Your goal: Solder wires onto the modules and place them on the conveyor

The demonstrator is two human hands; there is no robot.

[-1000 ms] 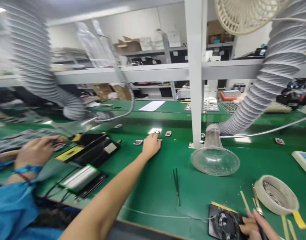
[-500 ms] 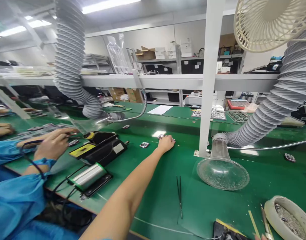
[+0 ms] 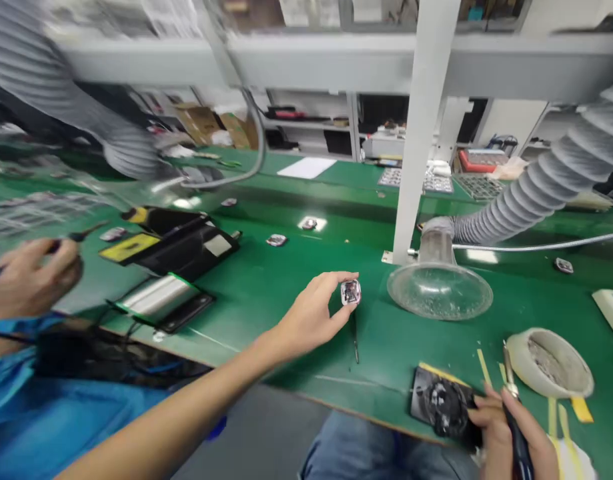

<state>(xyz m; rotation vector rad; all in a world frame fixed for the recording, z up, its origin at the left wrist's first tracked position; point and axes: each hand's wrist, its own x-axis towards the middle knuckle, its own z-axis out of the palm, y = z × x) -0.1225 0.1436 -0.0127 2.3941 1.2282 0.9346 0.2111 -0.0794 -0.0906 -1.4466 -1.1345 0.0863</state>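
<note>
My left hand (image 3: 311,313) is raised above the green bench mat (image 3: 286,293), pinching a small square electronic module (image 3: 351,292) between thumb and fingertips. Thin black tweezers (image 3: 355,340) lie on the mat just below it. My right hand (image 3: 506,433) grips a dark-handled soldering iron (image 3: 520,447), metal tip up, beside a black holder (image 3: 441,403) with a part in it. Next to that hand is a round white tip cleaner (image 3: 549,363). At far left, a co-worker's hand (image 3: 36,273) holds a thin dark-handled tool.
Several small modules (image 3: 276,240) lie on the mat ahead. A black station (image 3: 186,247) and a silver unit (image 3: 159,297) stand left. A clear fume-extractor funnel (image 3: 439,290) on a grey hose stands right, beside a white post (image 3: 421,133).
My left hand has lifted off the mat with the small module in its fingers. My right hand and the iron have come further into view as the view tilted downward.
</note>
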